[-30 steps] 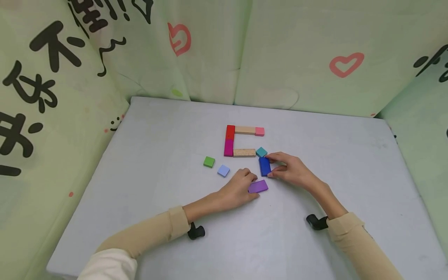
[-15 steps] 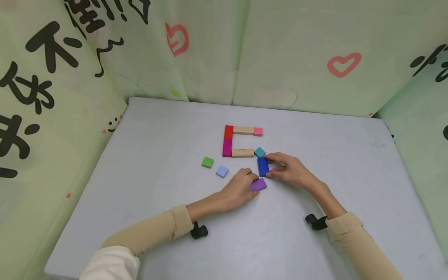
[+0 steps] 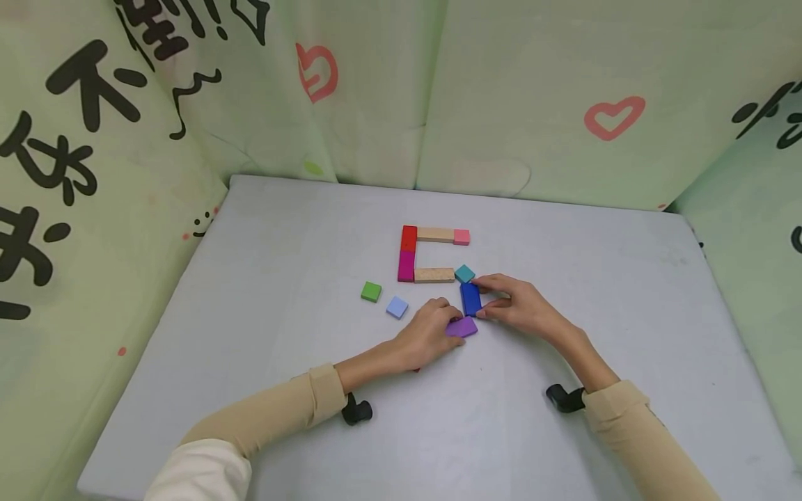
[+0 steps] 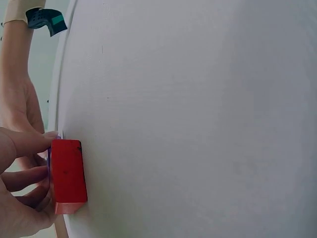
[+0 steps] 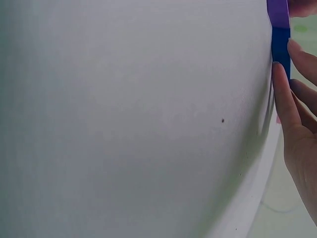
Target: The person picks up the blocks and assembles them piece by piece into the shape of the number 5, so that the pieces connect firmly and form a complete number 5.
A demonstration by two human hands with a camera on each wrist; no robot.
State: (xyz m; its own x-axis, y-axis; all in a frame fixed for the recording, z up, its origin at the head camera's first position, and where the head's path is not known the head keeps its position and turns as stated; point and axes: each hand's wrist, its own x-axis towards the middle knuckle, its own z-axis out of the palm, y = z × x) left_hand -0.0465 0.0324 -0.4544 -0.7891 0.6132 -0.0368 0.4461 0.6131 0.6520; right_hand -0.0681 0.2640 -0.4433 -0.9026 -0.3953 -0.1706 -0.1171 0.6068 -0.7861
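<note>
In the head view my left hand (image 3: 428,336) pinches a purple block (image 3: 462,327) between thumb and fingers. The left wrist view shows a red block (image 4: 68,171) on the palm side of that hand, in front of the purple one; the hand mostly hides it from above. My right hand (image 3: 526,304) holds a dark blue block (image 3: 470,299) at its right side, thumb and fingertip on its edge. The purple block's far edge meets the blue block's near end, also in the right wrist view. A teal block (image 3: 465,273), turned cornerwise, sits at the blue block's far end.
Beyond lie a red block (image 3: 409,238), a magenta block (image 3: 406,266), two wood-coloured blocks (image 3: 435,235) and a pink block (image 3: 461,237), laid as an open frame. A green block (image 3: 371,291) and a light blue block (image 3: 397,307) lie loose to the left on the pale table (image 3: 301,278).
My left hand has slid the purple block slightly away from me and right, up to the blue block's near end. My right hand and the blue block have stayed in place.
</note>
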